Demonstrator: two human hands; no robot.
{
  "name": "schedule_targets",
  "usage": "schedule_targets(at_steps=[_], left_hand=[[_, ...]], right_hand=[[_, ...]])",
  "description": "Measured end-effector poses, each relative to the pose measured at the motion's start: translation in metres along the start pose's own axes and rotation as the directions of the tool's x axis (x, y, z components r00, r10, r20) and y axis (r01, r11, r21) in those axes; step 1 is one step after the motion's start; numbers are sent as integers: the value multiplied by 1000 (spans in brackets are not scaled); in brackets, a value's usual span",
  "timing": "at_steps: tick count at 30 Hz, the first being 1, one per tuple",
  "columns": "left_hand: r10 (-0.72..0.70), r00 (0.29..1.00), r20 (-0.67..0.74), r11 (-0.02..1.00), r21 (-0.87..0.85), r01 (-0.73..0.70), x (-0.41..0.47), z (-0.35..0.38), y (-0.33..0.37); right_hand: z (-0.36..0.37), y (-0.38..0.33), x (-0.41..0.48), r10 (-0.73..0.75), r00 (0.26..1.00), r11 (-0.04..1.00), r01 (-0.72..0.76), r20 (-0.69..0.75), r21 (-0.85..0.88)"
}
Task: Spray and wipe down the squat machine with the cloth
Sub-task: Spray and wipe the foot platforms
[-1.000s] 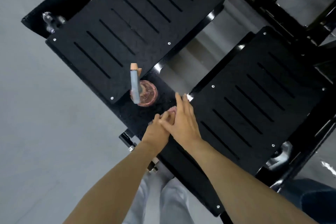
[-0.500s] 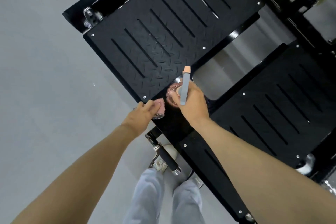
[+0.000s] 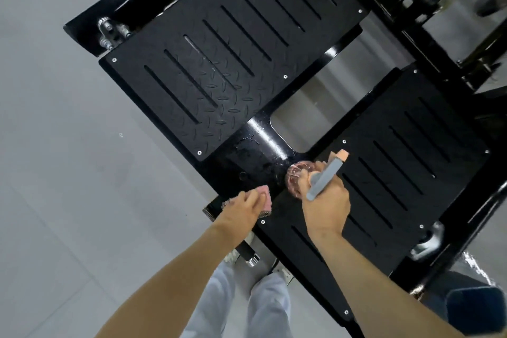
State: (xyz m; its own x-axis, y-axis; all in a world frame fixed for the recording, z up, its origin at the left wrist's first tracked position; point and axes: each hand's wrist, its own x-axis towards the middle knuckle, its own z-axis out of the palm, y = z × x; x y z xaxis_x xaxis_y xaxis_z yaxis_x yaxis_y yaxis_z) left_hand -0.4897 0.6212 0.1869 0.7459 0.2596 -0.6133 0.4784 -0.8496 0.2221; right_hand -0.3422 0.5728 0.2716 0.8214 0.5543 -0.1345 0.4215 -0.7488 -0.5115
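Spray bottle (image 3: 325, 175) gripped in right hand (image 3: 326, 207), pink cloth (image 3: 264, 196) clutched in left hand (image 3: 242, 210), both held at the wet squat machine crossbar (image 3: 263, 140) for wiping.

Both forearms are extended toward 12 o'clock; a cloth (image 3: 265, 196) is held in the left hand (image 3: 247, 207), a spray bottle (image 3: 325, 175) in the right hand (image 3: 326, 204).

Grey floor (image 3: 68, 145), pale trousers (image 3: 216, 307)

squat machine (image 3: 219, 68): black, slotted, fills frame | cloth (image 3: 264, 197): pink, on its lower-centre edge | spray bottle (image 3: 325, 174): grey-headed, tilted, just right
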Motion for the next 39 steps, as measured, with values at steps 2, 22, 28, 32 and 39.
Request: schedule_targets(at_steps=[2,22,28,32,39], left_hand=[[115,993,25,989,93,-117,5,-4,-11],[131,989,67,984,112,-138,33,-31,12],[-259,960,-111,959,-148,241,74,-77,-52],[-469,876,-117,853,-317,414,98,-89,-48],[-152,982,-112,983,-119,138,94,-69,60]], right_hand=[[-4,1,-7,57,997,998,-55,-50,41],[-19,26,-21,298,954,954,-296,-33,54],[-15,35,-24,329,944,943,-326,-33,65],[-18,41,-27,332,943,940,-332,13,72],[-24,51,-33,342,939,939,-340,-26,54]])
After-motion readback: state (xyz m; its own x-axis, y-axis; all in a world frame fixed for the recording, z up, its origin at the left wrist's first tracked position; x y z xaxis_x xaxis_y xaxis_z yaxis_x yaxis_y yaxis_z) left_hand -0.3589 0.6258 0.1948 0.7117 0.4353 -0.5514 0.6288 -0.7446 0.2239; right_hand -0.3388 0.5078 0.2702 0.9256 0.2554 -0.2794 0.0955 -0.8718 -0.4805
